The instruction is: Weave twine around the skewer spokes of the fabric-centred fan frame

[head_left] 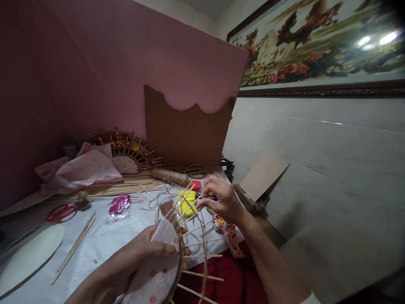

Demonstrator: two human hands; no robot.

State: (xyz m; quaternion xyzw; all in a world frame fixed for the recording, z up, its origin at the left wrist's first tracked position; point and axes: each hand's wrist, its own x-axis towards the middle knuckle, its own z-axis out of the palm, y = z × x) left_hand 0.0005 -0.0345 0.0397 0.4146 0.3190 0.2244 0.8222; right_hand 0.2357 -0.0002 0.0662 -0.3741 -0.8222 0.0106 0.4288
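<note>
My left hand [148, 249] grips a half-round fan piece [167, 240] covered in pale pink flowered cloth, its thumb on top and fingertips behind. Thin wooden sticks [202, 256] spread from the piece's twine-wrapped curved rim. A strand of twine [205, 249] crosses them in an arc. At the upper sticks, my right hand [220, 198] is closed in a pinch beside a stick tip. Whether stick or twine lies between those fingers I cannot tell. Just behind the sticks sits a yellow packet [187, 202], partly hidden.
Red scissors [61, 212], loose sticks [76, 242], a white oval board [34, 257] and a purple packet [119, 204] lie on the left. Farther back are a twine roll [170, 176], a decorated fan [136, 147] and brown cardboard [186, 135]. Patterned fabric [230, 236] lies below my right hand.
</note>
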